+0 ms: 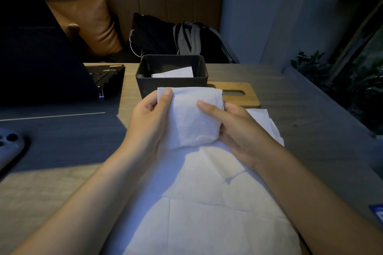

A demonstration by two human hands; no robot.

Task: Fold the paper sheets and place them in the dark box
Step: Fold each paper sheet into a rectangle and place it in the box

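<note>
A folded white paper sheet is held up above the table between both hands. My left hand grips its left edge, thumb on the top corner. My right hand holds its right side, with the forefinger lying across the front. Just behind it stands the dark box, open at the top, with a folded white sheet inside. Unfolded white sheets lie spread on the table under my forearms.
A wooden lid with a slot lies right of the box. An open laptop stands at the left on a dark mat, a game controller at the left edge. Bags and a cushion sit on the bench behind.
</note>
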